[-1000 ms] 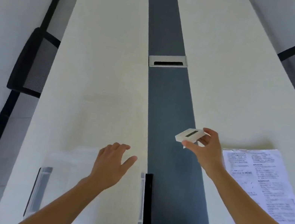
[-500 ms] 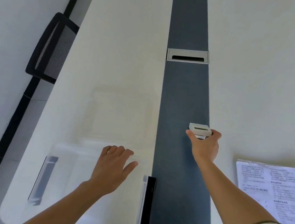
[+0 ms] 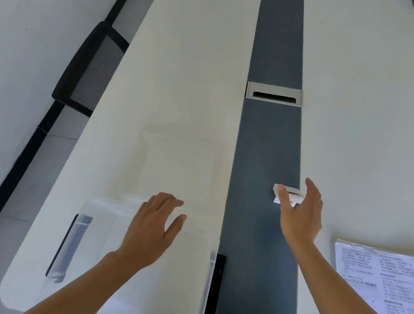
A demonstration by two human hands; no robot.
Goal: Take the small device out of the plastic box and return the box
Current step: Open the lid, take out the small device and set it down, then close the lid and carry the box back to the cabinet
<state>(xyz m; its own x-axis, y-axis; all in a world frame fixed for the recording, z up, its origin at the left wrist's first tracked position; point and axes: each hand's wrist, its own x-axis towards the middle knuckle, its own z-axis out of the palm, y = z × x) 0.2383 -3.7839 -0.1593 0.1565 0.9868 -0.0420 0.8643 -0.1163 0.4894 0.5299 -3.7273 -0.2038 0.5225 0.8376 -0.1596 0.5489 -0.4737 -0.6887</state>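
1. A long white bench (image 3: 188,98) runs away from the viewer, split by a dark blue-grey centre strip (image 3: 266,145) with a grey cable slot (image 3: 274,94).
2. A black mesh chair (image 3: 91,67) stands far left of the left hand (image 3: 152,227), which hovers spread over a clear plastic box (image 3: 95,220).
3. The right hand (image 3: 299,214), fingers open, touches the small white device (image 3: 287,194) on the strip.
4. Printed sheets (image 3: 383,282) lie right of it; the text is unreadable.

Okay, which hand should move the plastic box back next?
Probably left. The left hand already rests on the clear plastic box, while the right hand is open beside the small device on the grey strip.
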